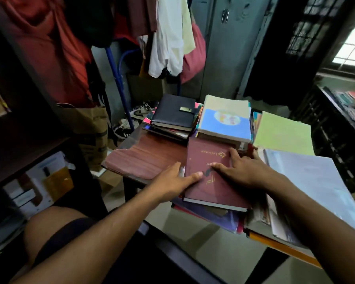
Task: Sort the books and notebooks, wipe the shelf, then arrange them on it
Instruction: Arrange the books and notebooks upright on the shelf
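- Hands, two, both on one maroon book [208, 177], which lies on top of the near stack at the table [148, 158] edge.
- Left hand [173, 182] holds the book's left edge: thumb lies on the cover, the other fingers go down beside the edge.
- Right hand [241, 170] rests flat on the cover, fingers straight and spread, gripping nothing.
- Behind the book: one black diary [173, 111] on a low stack, one blue-covered book [225, 124] on a second stack, one green notebook [283, 134] to the right.
- One pale plastic folder [316, 189] lies just right of the right hand.
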`<action>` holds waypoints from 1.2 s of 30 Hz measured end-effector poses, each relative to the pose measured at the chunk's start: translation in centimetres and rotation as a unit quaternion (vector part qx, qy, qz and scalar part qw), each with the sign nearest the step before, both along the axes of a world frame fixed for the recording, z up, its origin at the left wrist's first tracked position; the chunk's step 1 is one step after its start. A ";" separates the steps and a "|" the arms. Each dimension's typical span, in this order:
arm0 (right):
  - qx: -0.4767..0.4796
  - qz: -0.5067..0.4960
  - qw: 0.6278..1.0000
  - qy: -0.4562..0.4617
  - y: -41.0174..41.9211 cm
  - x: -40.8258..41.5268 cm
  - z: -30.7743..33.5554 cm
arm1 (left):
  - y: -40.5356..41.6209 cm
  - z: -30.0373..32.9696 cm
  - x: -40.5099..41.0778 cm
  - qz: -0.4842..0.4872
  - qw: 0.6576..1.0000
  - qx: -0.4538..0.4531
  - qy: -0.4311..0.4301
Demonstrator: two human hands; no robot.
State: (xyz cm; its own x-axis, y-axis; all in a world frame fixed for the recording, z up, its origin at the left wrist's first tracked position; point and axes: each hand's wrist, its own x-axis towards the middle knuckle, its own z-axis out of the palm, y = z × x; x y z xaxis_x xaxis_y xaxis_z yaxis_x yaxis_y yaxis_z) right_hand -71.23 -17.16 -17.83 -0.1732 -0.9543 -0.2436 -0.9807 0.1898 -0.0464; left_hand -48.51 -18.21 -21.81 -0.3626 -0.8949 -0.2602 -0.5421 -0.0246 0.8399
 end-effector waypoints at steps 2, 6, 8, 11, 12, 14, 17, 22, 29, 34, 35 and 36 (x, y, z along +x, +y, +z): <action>0.015 -0.013 0.999 -0.028 0.1 0.6 -0.3 | -0.1 -0.5 -0.4 0.009 1.000 0.004 -0.002; 0.038 -0.052 0.995 -0.077 0.0 1.1 0.1 | -0.5 -1.0 -0.7 0.018 0.999 0.040 0.020; 0.050 -0.057 0.993 -0.087 -0.3 1.3 0.2 | -0.5 -0.4 -0.4 0.016 0.996 0.074 0.052; 0.058 -0.052 0.992 -0.104 -0.6 1.8 0.3 | -0.2 -0.4 -0.1 0.035 0.992 0.087 0.087; 0.057 -0.047 0.991 -0.108 -0.8 2.0 0.2 | 0.1 -0.7 -0.1 0.048 0.991 0.084 0.095; 0.052 -0.038 0.991 -0.118 -1.1 2.7 0.3 | 0.4 -1.2 0.3 0.071 0.988 0.075 0.115; 0.038 -0.023 0.990 -0.132 -1.4 4.0 0.2 | 0.5 -1.5 1.5 0.092 0.984 0.073 0.136; 0.016 0.013 0.986 -0.164 -2.5 7.5 0.2 | -1.0 -0.9 5.8 0.089 0.983 0.077 0.143; -0.014 0.057 0.971 -0.231 -4.7 12.3 0.4 | -1.1 -0.5 10.3 0.129 0.968 0.125 0.177; -0.031 0.096 0.952 -0.289 -5.4 16.6 -0.4 | -0.1 -0.2 13.9 0.186 0.949 0.113 0.228; -0.041 0.104 0.942 -0.316 -5.3 17.9 -0.9 | 0.3 -0.1 14.9 0.210 0.945 0.086 0.235; -0.055 0.104 0.931 -0.346 -5.1 18.9 -1.4 | 0.6 -0.2 15.6 0.225 0.943 0.058 0.239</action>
State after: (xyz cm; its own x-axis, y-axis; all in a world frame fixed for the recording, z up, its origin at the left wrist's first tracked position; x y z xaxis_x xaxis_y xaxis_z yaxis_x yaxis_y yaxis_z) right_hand -52.29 -22.28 -19.27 0.1806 -0.9755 -0.1258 -0.7230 -0.0450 -0.6894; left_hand -32.87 -17.61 -21.99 -0.0535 -0.9616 -0.2691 -0.0152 -0.2687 0.9631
